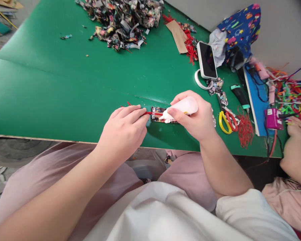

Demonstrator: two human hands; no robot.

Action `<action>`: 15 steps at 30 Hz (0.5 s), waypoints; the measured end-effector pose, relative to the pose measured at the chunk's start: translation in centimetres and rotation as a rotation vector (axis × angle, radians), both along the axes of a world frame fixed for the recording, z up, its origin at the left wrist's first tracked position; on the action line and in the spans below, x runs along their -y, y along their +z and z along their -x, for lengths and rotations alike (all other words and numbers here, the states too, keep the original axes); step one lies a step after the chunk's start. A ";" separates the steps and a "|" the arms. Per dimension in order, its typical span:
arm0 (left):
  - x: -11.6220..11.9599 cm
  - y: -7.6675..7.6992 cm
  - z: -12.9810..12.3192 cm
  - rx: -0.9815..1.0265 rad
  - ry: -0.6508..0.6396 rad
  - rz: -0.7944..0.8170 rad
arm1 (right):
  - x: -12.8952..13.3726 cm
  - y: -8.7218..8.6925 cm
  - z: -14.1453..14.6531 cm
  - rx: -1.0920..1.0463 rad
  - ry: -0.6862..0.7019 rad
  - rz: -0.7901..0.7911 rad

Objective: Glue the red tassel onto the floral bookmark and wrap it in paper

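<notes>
My right hand [197, 115] is closed around a white squeeze bottle [187, 105], tilted with its nozzle pointing left and down. The nozzle tip is at a small dark patterned strip [157, 117] lying on the green table [90, 87]. A red cord [148, 113] runs from the strip's left part to under the fingers of my left hand [127, 125]. Those fingers are pressed together over the cord, just left of the strip. Part of the strip is hidden behind the bottle and my right hand.
Patterned scraps [130, 23] are heaped at the back. To the right lie a phone [207, 60], white tape roll [200, 80], scissors [224, 122], red threads [245, 130], a cutter [240, 97] and a magenta box [274, 118]. Another person's arm [296, 154] rests at far right.
</notes>
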State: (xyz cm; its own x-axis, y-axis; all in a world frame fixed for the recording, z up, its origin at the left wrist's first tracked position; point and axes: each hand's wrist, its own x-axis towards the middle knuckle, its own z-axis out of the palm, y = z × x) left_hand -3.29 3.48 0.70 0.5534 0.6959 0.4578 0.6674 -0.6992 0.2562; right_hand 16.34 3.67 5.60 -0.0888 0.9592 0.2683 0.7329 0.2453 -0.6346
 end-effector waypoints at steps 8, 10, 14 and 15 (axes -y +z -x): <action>0.0 0.1 0.1 -0.015 0.002 0.016 | 0.1 0.3 0.5 0.007 0.042 0.033; 0.0 0.1 0.1 -0.012 0.004 0.017 | 0.1 0.4 0.4 0.013 0.023 0.026; 0.1 0.1 0.1 -0.004 -0.001 0.020 | 0.3 0.4 -0.5 0.009 -0.027 0.008; 0.1 0.1 0.1 -0.004 -0.004 0.023 | 0.4 0.4 -0.8 0.007 -0.036 0.004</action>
State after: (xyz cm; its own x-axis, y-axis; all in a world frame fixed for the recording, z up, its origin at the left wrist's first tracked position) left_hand -3.43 3.40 0.78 0.5576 0.7042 0.4395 0.6657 -0.6956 0.2701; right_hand 17.14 3.28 5.96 -0.0562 0.9630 0.2636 0.7456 0.2161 -0.6304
